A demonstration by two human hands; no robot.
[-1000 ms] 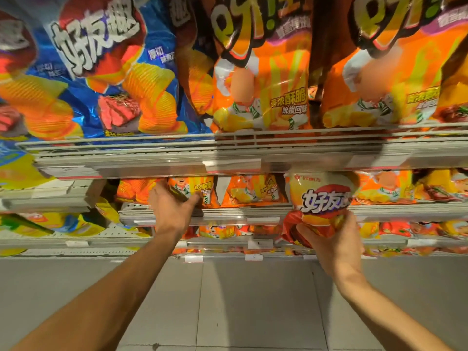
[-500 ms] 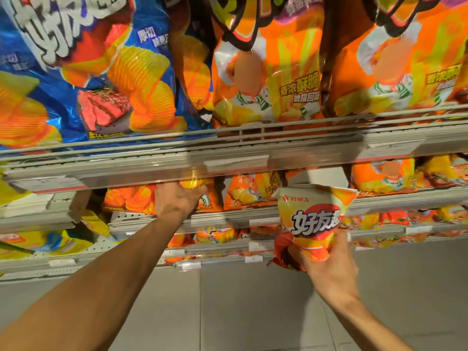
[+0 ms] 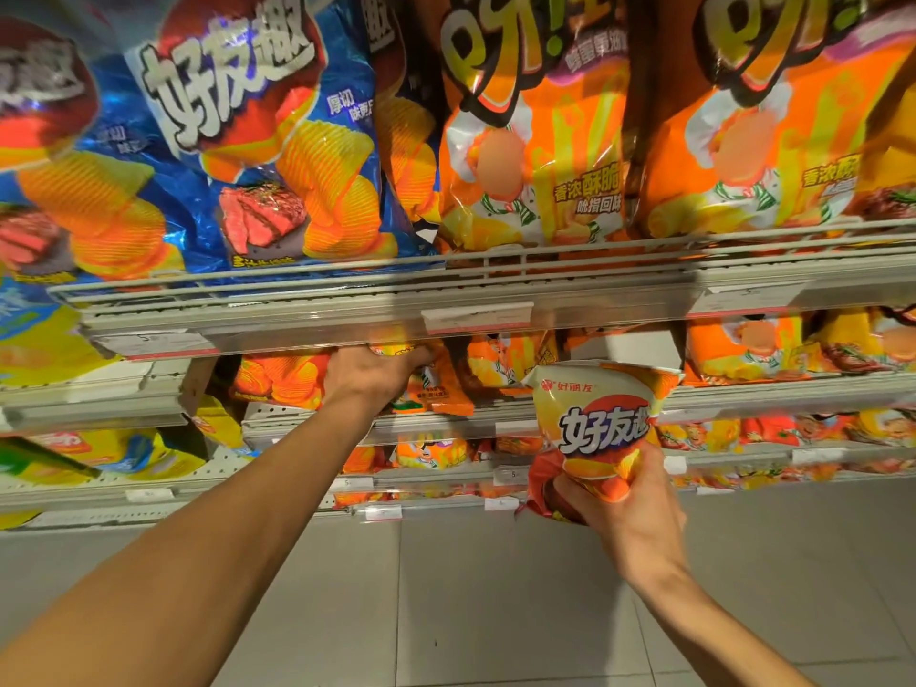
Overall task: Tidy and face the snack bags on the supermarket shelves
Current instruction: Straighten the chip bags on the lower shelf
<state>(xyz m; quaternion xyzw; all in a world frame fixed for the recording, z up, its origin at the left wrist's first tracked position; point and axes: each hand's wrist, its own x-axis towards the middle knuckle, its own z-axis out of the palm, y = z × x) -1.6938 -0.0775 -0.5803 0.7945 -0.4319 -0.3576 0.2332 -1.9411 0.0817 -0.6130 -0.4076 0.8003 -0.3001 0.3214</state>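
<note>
Snack bags are filling every shelf level. Lower right of centre: right hand [image 3: 625,508] is gripping a yellow bag [image 3: 602,423] from below, fingers curled round its bottom, holding it upright w/ logo facing camera, just in front of the second shelf [image 3: 773,396], not on it. A red bag [image 3: 543,488] is sitting pinched behind it in the same hand.

Centre frame: left hand [image 3: 369,374] is reaching under the top shelf [image 3: 317,309] edge onto the second level, thumb and fingers closing on top of an orange bag [image 3: 438,389] that is leaning fwd over the shelf lip. Fingertips are partly hiding behind the price rail, so exact grip can't be told beyond that.

Upper left: big blue bags [image 3: 257,141] are standing on the top shelf, fronts out. Upper right: big orange bags [image 3: 535,141] beside them, also fronts out. Lower levels at left are holding yellow bags [image 3: 114,453]. Bottom of frame is showing grey floor [image 3: 495,597].
</note>
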